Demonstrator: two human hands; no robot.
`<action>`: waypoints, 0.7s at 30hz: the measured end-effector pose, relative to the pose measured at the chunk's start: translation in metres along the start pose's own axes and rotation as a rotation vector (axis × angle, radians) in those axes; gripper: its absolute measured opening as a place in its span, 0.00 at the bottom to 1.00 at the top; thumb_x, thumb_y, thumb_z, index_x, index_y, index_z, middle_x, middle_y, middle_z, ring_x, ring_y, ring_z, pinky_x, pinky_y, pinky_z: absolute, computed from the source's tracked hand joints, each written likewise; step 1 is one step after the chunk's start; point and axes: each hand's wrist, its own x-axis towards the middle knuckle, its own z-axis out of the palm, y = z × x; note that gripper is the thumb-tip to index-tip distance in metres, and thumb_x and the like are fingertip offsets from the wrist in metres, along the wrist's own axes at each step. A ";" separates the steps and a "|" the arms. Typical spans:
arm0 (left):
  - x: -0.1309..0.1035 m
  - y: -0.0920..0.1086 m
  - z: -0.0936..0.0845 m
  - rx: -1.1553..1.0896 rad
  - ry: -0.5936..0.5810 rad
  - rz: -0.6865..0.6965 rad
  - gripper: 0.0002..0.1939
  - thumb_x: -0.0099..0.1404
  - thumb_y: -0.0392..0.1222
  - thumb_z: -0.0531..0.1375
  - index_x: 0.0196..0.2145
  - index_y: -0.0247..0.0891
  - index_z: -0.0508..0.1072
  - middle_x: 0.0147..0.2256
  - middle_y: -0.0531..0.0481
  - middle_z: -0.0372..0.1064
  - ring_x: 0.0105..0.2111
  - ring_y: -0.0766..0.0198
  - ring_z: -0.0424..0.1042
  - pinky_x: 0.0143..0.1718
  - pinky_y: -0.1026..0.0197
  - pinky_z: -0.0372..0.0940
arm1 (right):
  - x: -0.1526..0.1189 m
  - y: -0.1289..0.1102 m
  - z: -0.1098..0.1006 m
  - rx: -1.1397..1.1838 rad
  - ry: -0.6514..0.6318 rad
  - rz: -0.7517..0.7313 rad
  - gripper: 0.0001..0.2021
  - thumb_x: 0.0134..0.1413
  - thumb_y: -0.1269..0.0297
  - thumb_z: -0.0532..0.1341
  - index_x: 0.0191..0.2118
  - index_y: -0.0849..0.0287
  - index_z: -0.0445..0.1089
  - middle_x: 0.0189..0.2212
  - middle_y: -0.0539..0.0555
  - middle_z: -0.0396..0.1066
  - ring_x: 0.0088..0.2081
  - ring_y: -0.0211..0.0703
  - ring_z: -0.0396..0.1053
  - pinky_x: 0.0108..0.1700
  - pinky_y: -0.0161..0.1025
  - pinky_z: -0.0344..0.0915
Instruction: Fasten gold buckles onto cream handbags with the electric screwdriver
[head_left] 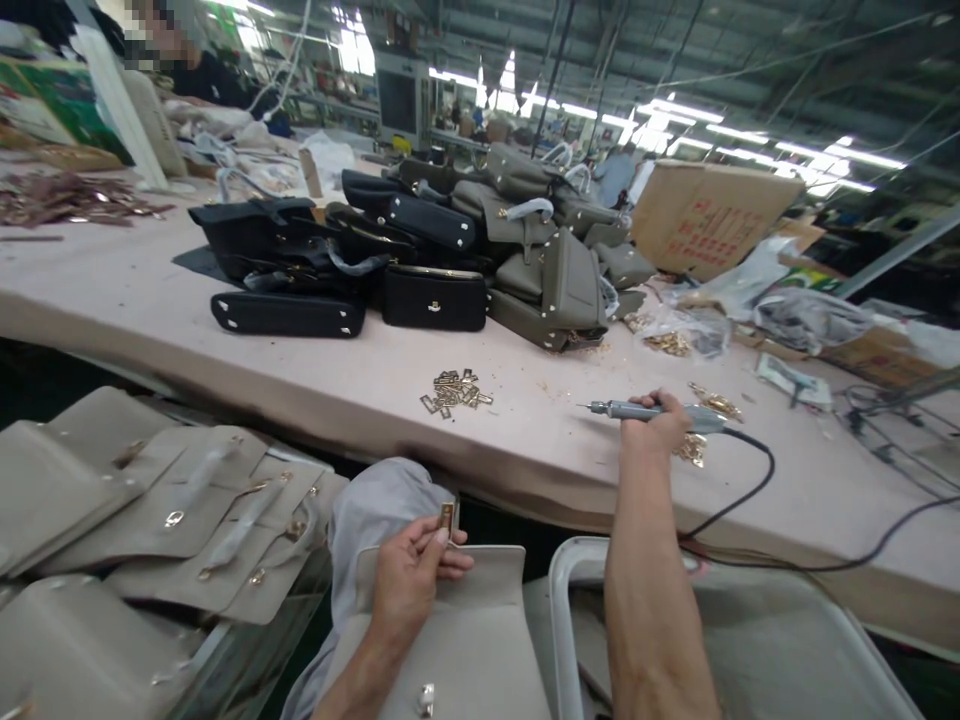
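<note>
Between the thumb and fingers of my left hand (416,565) is a small gold metal plate (447,516), held upright over a beige bag panel (472,635) that lies across my lap. A metal fitting (427,698) sits low on that panel. My right hand (660,420) is wrapped round a grey electric screwdriver (626,409), its thin tip pointing left above the table. The tool's dark cord (765,455) loops off to the right. A pile of small rectangular metal pieces (455,390) lies on the table, left of the screwdriver tip.
Black handbags (300,250) and grey-brown handbags (551,270) are heaped on the table (150,290). Gold hardware (720,402) lies near my right hand. Beige bag pieces (172,500) are stacked at left; a pale plastic bin (562,600) stands at right. A cardboard box (709,215) is behind.
</note>
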 end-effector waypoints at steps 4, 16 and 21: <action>0.000 -0.003 -0.003 0.005 0.021 0.012 0.27 0.53 0.56 0.72 0.41 0.31 0.77 0.33 0.39 0.82 0.23 0.53 0.81 0.23 0.59 0.76 | 0.019 0.014 0.000 0.035 0.087 0.018 0.11 0.47 0.76 0.59 0.31 0.57 0.54 0.25 0.40 0.57 0.20 0.26 0.58 0.24 0.26 0.63; -0.005 0.010 0.009 0.015 0.091 0.037 0.23 0.55 0.56 0.71 0.39 0.33 0.77 0.32 0.42 0.82 0.22 0.56 0.80 0.22 0.61 0.75 | 0.043 0.012 -0.014 0.000 0.158 -0.027 0.15 0.50 0.71 0.62 0.30 0.56 0.51 0.24 0.40 0.57 0.18 0.26 0.56 0.22 0.26 0.63; -0.004 0.012 0.010 0.028 0.097 0.032 0.25 0.54 0.58 0.71 0.39 0.32 0.77 0.32 0.42 0.81 0.22 0.56 0.79 0.23 0.61 0.75 | 0.054 0.001 -0.010 0.004 0.169 -0.078 0.13 0.50 0.73 0.61 0.31 0.56 0.52 0.23 0.40 0.56 0.18 0.25 0.56 0.22 0.25 0.63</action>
